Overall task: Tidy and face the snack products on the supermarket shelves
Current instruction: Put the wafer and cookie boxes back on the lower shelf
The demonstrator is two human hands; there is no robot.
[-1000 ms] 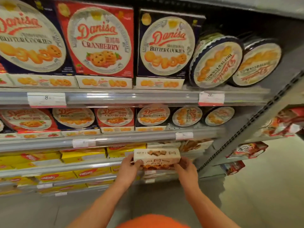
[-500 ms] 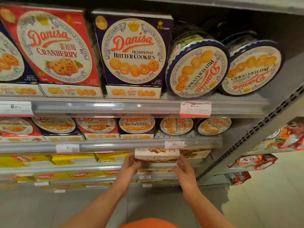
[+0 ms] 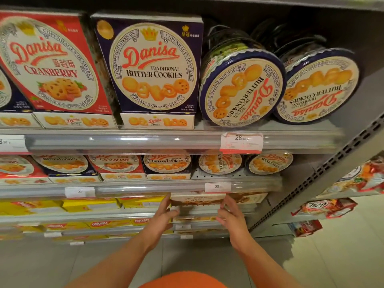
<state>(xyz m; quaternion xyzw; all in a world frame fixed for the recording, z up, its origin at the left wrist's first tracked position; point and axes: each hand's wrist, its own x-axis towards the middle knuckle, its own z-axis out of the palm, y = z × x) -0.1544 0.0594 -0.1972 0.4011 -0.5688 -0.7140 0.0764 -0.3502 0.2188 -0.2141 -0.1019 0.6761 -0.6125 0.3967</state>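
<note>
- Head view: left hand (image 3: 164,215) and right hand (image 3: 230,215) flank biscuit box (image 3: 197,200), fingers straight against its ends.
- Likely light, stiff carton; hold ends, not faces.

there is only one view, from a camera on the person's head. it faces the shelves straight on and tilts down to the floor. the landmark is the price tag (image 3: 241,142) marked 28: the lens is close to it, above it stand big cookie boxes and tins, below it the lower shelves look smaller.
</note>
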